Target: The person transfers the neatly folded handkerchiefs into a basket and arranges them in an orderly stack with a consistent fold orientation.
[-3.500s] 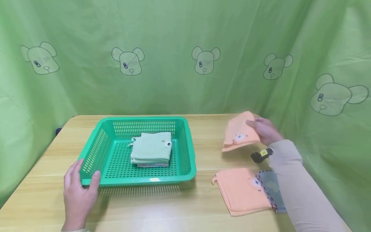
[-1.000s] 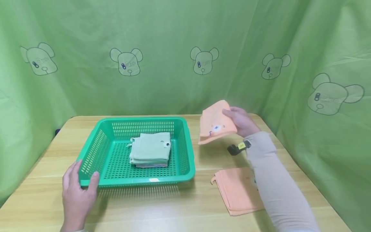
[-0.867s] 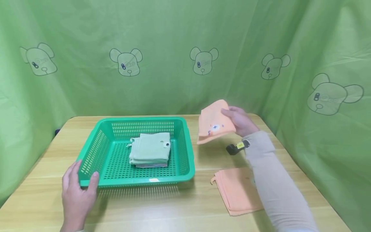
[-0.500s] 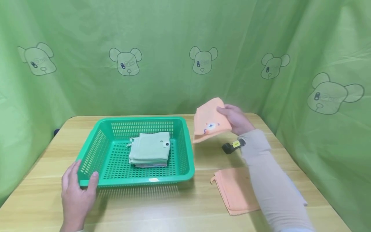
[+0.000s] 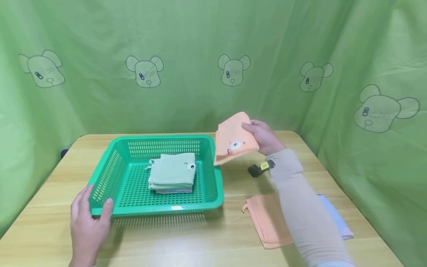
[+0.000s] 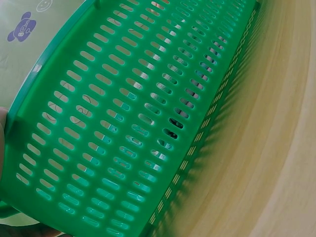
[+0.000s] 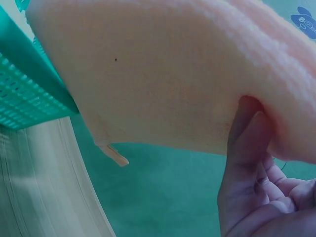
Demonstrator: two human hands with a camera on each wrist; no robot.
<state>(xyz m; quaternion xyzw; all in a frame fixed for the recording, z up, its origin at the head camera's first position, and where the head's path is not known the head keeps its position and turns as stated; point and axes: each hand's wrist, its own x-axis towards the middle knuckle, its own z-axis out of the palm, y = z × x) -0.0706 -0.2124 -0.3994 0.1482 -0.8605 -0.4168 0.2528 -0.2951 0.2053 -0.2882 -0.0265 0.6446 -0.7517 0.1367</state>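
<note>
My right hand (image 5: pixel 265 137) pinches a folded orange towel (image 5: pixel 231 137) by its right side, thumb on top. The towel hangs tilted in the air, its left edge overlapping the right rim of the green plastic basket (image 5: pixel 173 208) in the head view. Up close, the right wrist view shows the towel (image 7: pixel 148 74) with a small hanging loop at its corner. At the basket's near left corner, my left hand (image 5: pixel 88 222) holds the rim between thumb and fingers. Inside the basket lies a stack of folded towels (image 5: pixel 173 170), pale green on top.
Another folded orange towel (image 5: pixel 267 222) lies on the wooden table (image 5: pixel 186 241), partly under my right forearm. A light blue folded cloth (image 5: pixel 335 217) shows beyond the sleeve. Green curtains (image 5: pixel 190 104) with bear faces enclose the back and sides.
My right hand has carried the orange towel leftward to the basket's right rim. As the forearm shifted left, the light blue cloth came into view. The left hand stays at the basket corner.
</note>
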